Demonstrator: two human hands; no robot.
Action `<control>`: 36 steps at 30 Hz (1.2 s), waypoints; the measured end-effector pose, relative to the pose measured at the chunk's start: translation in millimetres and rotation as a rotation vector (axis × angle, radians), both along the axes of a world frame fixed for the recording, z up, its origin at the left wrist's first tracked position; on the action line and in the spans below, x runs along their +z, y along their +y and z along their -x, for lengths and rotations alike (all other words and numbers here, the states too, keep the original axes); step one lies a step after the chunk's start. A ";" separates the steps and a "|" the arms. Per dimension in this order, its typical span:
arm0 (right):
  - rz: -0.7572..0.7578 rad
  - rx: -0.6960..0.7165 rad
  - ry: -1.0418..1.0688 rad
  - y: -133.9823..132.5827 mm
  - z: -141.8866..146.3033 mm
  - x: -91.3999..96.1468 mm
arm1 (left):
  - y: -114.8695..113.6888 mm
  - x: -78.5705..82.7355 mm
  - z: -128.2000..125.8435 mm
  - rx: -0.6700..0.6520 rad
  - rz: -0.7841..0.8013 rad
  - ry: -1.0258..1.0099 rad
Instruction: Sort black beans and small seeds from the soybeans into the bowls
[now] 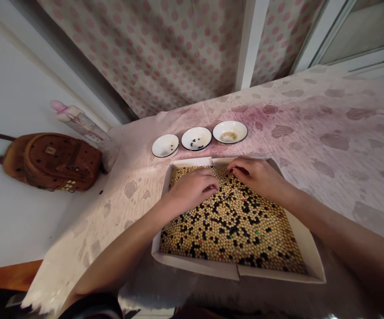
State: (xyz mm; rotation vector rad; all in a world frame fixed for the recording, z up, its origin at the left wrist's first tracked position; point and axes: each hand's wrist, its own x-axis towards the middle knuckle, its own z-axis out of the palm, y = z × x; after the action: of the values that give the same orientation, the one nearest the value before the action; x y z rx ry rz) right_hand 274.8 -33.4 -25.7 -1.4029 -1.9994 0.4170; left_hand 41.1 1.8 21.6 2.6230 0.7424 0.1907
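A shallow white cardboard box [198, 264] holds a layer of small round beads [234, 221], mostly gold-yellow and black with a few red and green ones. Over the box's far left part, my left hand [193, 187] rests with its fingers curled and closed at the beads. My right hand [256, 176] is at the far right side, thumb and fingers pinched together just above the beads. Whatever either hand may hold is too small or hidden to make out.
Behind the box stand three white dark-rimmed bowls: a left bowl [160, 149] with a few dark bits, a middle bowl [195, 132] with black beads, and a right bowl [221, 127] with yellow beads. A brown backpack [59, 161] lies left of the patterned tablecloth [338, 146].
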 end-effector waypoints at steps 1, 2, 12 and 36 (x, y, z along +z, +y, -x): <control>-0.001 -0.001 0.003 0.0 0.1 -0.1 | 1.2 -1.0 -2.4 -0.001 -0.004 0.015; -0.001 -0.001 0.006 -0.1 0.2 -0.1 | 2.1 -1.9 -4.3 0.002 -0.008 0.026; 0.006 0.002 0.006 -0.4 0.3 0.2 | 5.1 -5.5 -10.4 0.043 -0.065 0.045; 0.004 0.013 0.029 0.0 1.3 2.4 | 94.9 21.3 71.9 0.689 -0.164 -0.143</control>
State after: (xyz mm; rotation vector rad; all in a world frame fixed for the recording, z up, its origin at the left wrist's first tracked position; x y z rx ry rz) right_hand 273.5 -33.4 -23.3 -1.3789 -1.9864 0.4449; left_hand -30.8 96.7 42.8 2.3539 1.6045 0.6454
